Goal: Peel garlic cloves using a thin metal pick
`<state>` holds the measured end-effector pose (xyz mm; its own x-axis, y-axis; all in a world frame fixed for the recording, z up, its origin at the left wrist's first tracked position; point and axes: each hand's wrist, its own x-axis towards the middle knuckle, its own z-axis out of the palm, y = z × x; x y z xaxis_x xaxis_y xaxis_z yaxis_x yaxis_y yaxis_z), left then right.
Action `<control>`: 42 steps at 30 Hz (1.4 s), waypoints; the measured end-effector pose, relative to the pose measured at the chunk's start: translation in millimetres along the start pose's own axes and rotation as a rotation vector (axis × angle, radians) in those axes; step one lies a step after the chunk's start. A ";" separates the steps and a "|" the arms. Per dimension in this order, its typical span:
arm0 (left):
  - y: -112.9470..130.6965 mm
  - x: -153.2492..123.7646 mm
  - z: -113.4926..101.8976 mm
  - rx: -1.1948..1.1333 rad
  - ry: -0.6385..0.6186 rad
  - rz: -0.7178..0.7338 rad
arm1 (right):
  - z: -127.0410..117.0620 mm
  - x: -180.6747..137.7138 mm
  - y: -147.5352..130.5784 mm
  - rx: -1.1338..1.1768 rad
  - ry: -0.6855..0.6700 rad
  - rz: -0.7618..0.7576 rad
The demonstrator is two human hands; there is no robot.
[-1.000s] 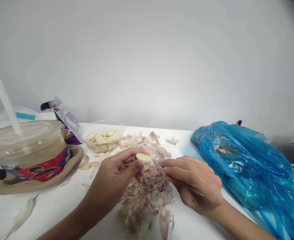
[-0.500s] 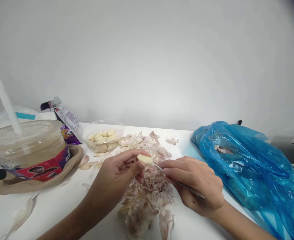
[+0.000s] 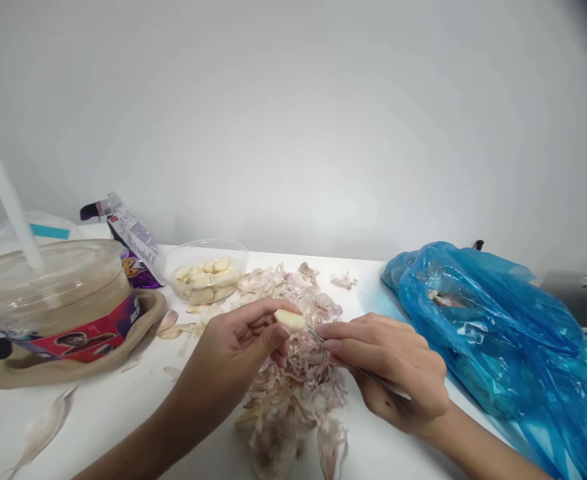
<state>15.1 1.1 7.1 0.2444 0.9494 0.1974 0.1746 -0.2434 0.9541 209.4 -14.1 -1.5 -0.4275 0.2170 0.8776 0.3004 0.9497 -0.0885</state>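
Between the thumb and fingers of my left hand (image 3: 246, 340) is a pale peeled garlic clove (image 3: 290, 321). My right hand (image 3: 388, 367) is closed around a thin metal tool, seemingly a small knife (image 3: 316, 334), whose tip meets the clove's right end. Most of that tool is hidden by my fingers. Beneath both hands spreads a heap of papery garlic skins (image 3: 293, 407). Behind my left hand stands a clear plastic bowl (image 3: 173, 257) with several peeled cloves (image 3: 208, 277) in it.
At the left, a large lidded drink cup (image 3: 88, 280) with a straw sits in a cardboard holder (image 3: 148, 313), with a snack packet (image 3: 138, 240) behind. An unpeeled clove (image 3: 167, 320) lies beside the holder. A blue plastic bag (image 3: 488, 333) covers the table's right side, and a wall rises behind.
Almost nothing differs. The tool's tip and my right fingers have shifted very slightly at the clove's end; my left hand keeps the clove in the same place.
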 end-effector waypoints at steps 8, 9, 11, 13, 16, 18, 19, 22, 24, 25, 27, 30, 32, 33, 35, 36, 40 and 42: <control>1.4 1.2 0.0 -0.013 0.005 -0.022 | 2.9 -4.4 0.2 -0.006 0.026 0.037; 1.4 1.0 -0.2 -0.015 0.000 -0.021 | 3.3 -5.0 0.2 -0.013 0.028 0.047; 1.3 0.7 -0.4 -0.014 0.003 -0.018 | 3.9 -5.2 0.0 -0.019 0.035 0.051; 1.1 0.4 -0.5 -0.009 0.003 -0.022 | 4.2 -4.0 -0.2 -0.021 0.043 0.043; 0.6 -0.3 -1.0 -0.003 -0.009 -0.034 | 3.7 -1.4 -0.2 -0.022 0.039 0.025; -0.2 -1.0 -1.5 0.002 -0.013 -0.047 | 3.0 -0.1 -0.2 -0.010 0.025 0.012; -0.6 -1.3 -1.7 -0.003 -0.017 -0.043 | 2.5 0.3 -0.2 -0.001 0.018 0.007; -0.9 -1.3 -1.6 -0.012 -0.020 -0.041 | 1.2 0.6 -0.6 0.026 0.012 0.005; -0.5 -0.5 -1.0 -0.004 -0.023 -0.038 | 0.6 0.5 -1.1 0.041 0.019 0.011; -0.2 0.0 -0.6 -0.002 -0.023 -0.038 | 0.3 0.5 -1.3 0.046 0.020 0.016; 0.0 0.8 0.1 -0.001 -0.027 -0.041 | 0.1 0.6 -1.6 0.049 0.018 0.021; -0.8 1.2 0.5 -0.011 -0.033 -0.046 | 0.4 0.5 -1.8 0.053 0.008 0.024; -1.6 1.2 0.3 -0.014 -0.030 -0.041 | 0.9 0.0 -1.9 0.056 0.007 0.023; -1.9 1.2 0.2 -0.018 -0.030 -0.039 | 1.2 -0.3 -2.0 0.056 0.006 0.026; -2.3 1.3 0.1 -0.027 -0.030 -0.037 | 1.5 -0.9 -2.1 0.051 0.001 0.035; -2.4 1.3 0.1 -0.034 -0.029 -0.039 | 1.6 -1.1 -2.1 0.047 -0.004 0.041; -3.4 0.5 1.1 -0.054 -0.016 -0.045 | 1.8 -0.9 -1.7 0.045 -0.015 0.045; -3.6 0.2 1.6 -0.063 -0.013 -0.050 | 1.8 -0.7 -1.6 0.039 -0.024 0.051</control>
<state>16.0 1.8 3.4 0.2492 0.9572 0.1471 0.1269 -0.1829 0.9749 207.7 -15.4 -2.9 -0.4329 0.2700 0.8601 0.2893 0.9452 -0.1511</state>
